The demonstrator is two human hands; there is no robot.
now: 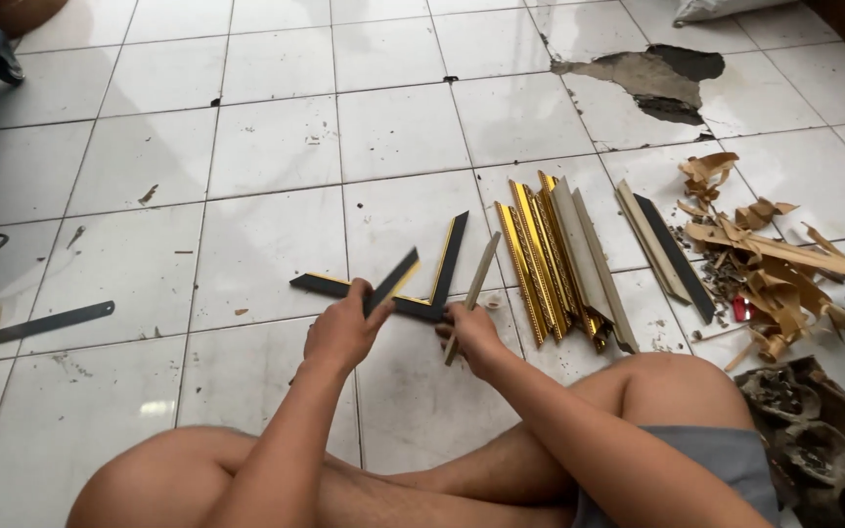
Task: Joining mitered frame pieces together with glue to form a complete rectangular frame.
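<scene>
I sit cross-legged on a white tiled floor. My left hand (342, 330) grips a short black moulding piece with a gold edge (393, 280), tilted up to the right. My right hand (473, 337) holds a pale wooden moulding strip (476, 286) that stands nearly upright. Between the hands, on the floor, lies an L-shaped joined corner of black and gold frame moulding (422, 293). The short piece in my left hand crosses over the lower arm of that corner.
A stack of gold and pale moulding pieces (559, 259) lies to the right, with two more strips (667, 254) beyond. Torn brown paper scraps (765, 264) are piled at far right. A broken tile patch (652, 78) is at the back. A dark flat bar (36, 326) lies at left.
</scene>
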